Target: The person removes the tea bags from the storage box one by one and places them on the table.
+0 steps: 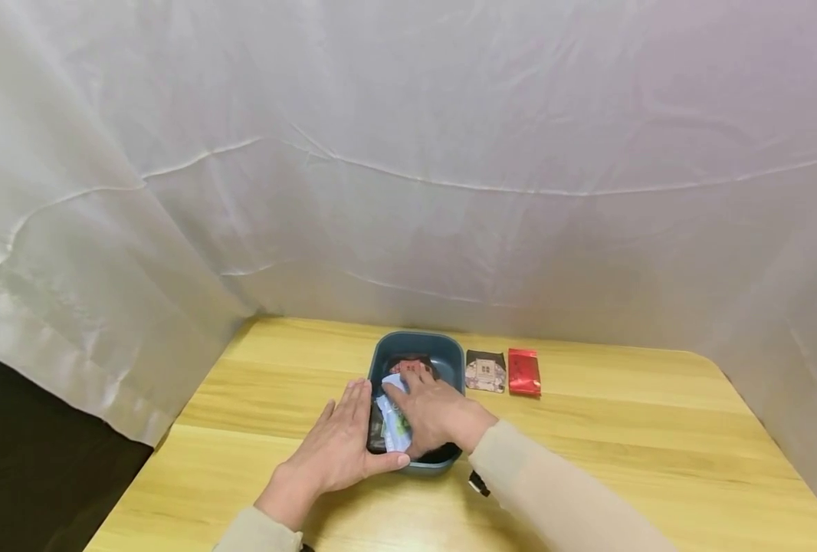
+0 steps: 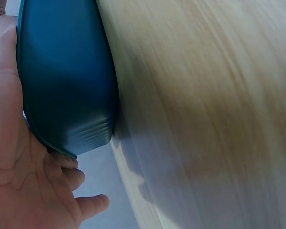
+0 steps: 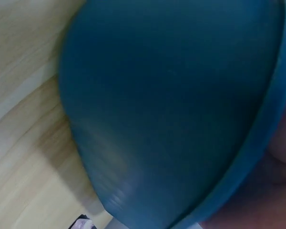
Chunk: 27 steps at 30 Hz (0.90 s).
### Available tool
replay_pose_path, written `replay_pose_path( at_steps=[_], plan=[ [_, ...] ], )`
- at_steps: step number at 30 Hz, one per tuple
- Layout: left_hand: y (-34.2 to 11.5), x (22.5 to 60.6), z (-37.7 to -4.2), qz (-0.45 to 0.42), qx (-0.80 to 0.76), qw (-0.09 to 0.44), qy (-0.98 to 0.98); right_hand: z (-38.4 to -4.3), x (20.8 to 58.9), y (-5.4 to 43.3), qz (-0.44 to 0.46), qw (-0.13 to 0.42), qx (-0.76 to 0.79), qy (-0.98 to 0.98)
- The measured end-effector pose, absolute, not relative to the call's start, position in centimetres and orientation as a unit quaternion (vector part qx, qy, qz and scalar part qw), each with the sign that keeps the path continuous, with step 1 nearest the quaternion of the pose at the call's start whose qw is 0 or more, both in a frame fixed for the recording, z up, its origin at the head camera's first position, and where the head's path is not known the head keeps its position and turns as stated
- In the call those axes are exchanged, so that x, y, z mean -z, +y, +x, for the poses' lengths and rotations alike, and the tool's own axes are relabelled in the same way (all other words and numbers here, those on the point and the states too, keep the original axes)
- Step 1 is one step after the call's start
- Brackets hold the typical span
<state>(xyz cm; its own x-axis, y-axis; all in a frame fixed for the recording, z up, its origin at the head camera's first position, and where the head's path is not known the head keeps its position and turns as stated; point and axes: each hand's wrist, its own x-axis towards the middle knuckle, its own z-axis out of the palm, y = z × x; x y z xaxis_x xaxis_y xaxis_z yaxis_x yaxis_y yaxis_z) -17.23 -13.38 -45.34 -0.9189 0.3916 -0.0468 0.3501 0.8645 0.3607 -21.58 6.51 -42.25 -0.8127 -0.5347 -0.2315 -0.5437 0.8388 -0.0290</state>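
Blue packet [image 1: 396,431] in box [image 1: 451,362]

Below centre of the frame, the left hand [image 1: 336,451], fingers straight, rests unclenched against the box's left side. The right hand [image 1: 434,412] touches the packet inside; whether it grasps it, I cannot tell.

The right sleeve [image 1: 553,487] and left sleeve [image 1: 260,532] are long, plain and pale beige. A black fitting [image 1: 478,483] with a whitish part shows at the right wrist, a small dark piece [image 1: 306,547] at the left.

Wooden table [image 1: 622,460] across the lower frame; on it, a tub [image 1: 454,362] at lower centre, a patterned packet [image 1: 486,372] and red packet [image 1: 524,372] right of centre
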Motion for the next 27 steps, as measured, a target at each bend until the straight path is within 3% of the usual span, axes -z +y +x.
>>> replay_pose_path(
  at_steps=[12,22,27],
  plan=[
    [-13.4,45.0,-17.2,0.190,-0.175,0.054,0.965,-21.1,42.5,7.9,-0.300,0.091,-0.047,0.948],
    [-13.1,45.2,-17.3,0.191,-0.180,0.056,0.963,-21.9,41.8,8.3,-0.310,0.136,0.018,0.941],
    [-12.9,45.2,-17.4,0.199,-0.179,0.055,0.962,-21.8,42.0,9.0,-0.310,0.107,0.040,0.944]
  ],
)
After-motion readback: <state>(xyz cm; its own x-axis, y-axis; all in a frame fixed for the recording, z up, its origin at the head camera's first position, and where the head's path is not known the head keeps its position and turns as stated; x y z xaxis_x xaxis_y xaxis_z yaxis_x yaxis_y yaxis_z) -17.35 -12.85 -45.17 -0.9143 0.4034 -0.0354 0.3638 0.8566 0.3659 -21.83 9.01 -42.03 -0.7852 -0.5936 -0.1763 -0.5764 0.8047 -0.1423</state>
